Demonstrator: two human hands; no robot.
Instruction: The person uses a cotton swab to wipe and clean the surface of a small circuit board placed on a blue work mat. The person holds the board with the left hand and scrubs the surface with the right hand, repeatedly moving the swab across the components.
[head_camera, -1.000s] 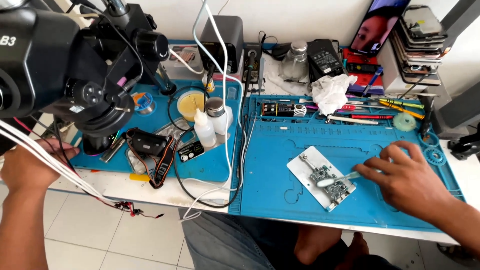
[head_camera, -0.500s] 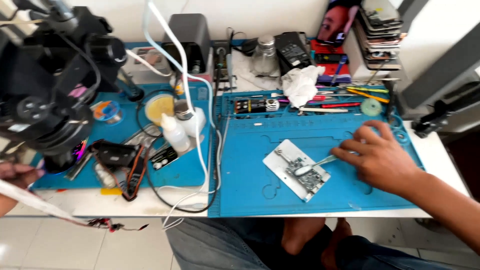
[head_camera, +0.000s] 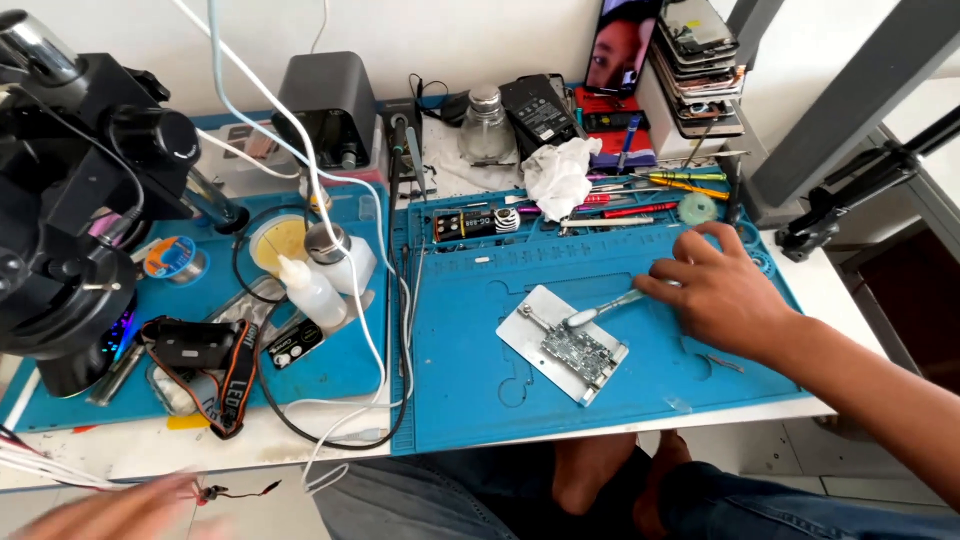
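Note:
My right hand (head_camera: 722, 292) rests on the blue work mat (head_camera: 480, 350) and grips a thin silver tool (head_camera: 603, 308). The tool's tip touches a small circuit board (head_camera: 576, 351) clamped in a silver metal holder (head_camera: 528, 326). My left hand (head_camera: 110, 510) is blurred at the bottom left, below the table's front edge, close to thin red and black wires (head_camera: 235, 492). Whether it holds anything cannot be made out.
A black microscope (head_camera: 70, 200) looms at the left over a second blue mat (head_camera: 330, 365). Small bottles (head_camera: 312, 292), a solder reel (head_camera: 172, 258), a headlamp (head_camera: 195, 345) and cables lie there. Tools, a white cloth (head_camera: 558, 175), a glass bottle (head_camera: 486, 125) and stacked phones (head_camera: 700, 60) line the back.
My left hand has dropped from the table's left edge to below its front edge. My right hand stays on the tool at the board. The view has swung right, then back left.

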